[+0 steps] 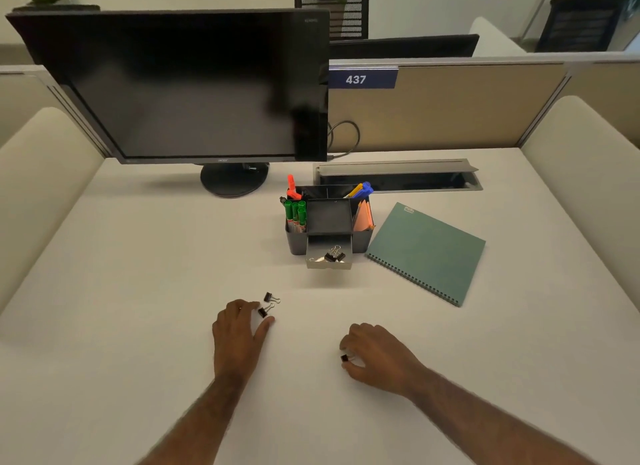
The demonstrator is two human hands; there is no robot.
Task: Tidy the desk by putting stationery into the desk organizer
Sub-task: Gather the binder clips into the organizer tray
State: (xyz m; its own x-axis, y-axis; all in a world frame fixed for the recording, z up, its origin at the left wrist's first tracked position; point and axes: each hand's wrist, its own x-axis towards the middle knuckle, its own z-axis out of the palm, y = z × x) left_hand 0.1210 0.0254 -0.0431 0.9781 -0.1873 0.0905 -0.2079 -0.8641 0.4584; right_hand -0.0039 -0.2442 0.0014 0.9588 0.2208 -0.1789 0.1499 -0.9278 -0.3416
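A black desk organizer [362, 237] stands mid-desk with green markers, an orange marker, pens and orange notes in its compartments. Its small drawer [329, 264] is pulled open with binder clips [334, 255] inside. Two black binder clips lie on the desk: one [271, 297] lies free, the other [264, 311] sits between the thumb and fingers of my left hand [239, 329], touched at the fingertips. My right hand [375, 355] rests on the desk with its fingers curled around a third black binder clip [344, 358].
A green spiral notebook [427, 253] lies right of the organizer. A black monitor [194, 90] on a round stand fills the back left. A cable tray [398, 175] with its lid raised runs behind the organizer. Partition walls enclose the desk.
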